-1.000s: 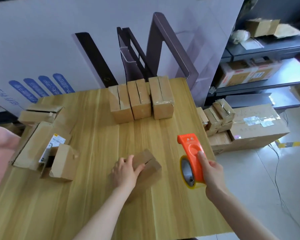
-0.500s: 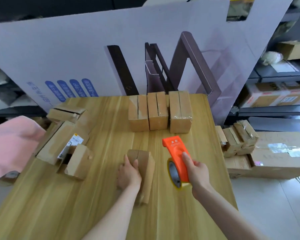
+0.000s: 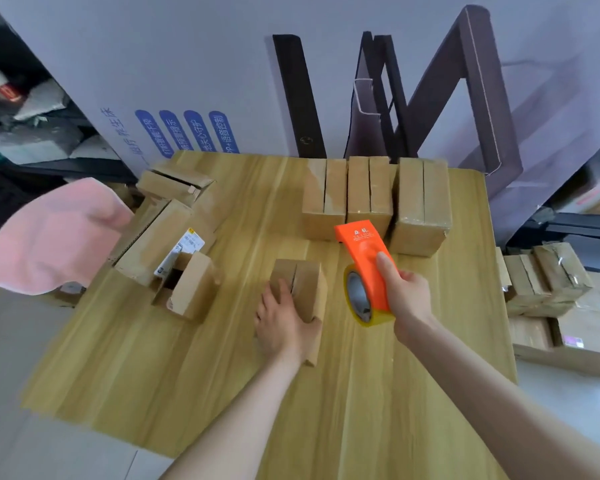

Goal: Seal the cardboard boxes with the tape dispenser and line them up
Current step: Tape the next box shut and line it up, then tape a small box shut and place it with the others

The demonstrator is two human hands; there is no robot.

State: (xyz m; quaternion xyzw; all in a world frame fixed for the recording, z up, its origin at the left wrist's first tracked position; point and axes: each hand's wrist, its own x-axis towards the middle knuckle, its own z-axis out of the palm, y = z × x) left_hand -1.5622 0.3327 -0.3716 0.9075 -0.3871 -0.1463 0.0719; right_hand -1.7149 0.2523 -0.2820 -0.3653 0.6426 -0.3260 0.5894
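Box [image 3: 303, 287] turned in left hand [image 3: 281, 325]; right hand [image 3: 409, 297] grips dispenser [image 3: 362, 261]; three-box row [image 3: 374, 199].

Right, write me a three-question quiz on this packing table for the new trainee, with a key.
1. True or false: the right hand grips the orange tape dispenser.
2. How many boxes make up the row of boxes at the far edge of the table? A) two B) three C) five
3. Fill in: the small box that the left hand holds lies to the ____ of the dispenser.

Key: 1 true; 2 B; 3 left.
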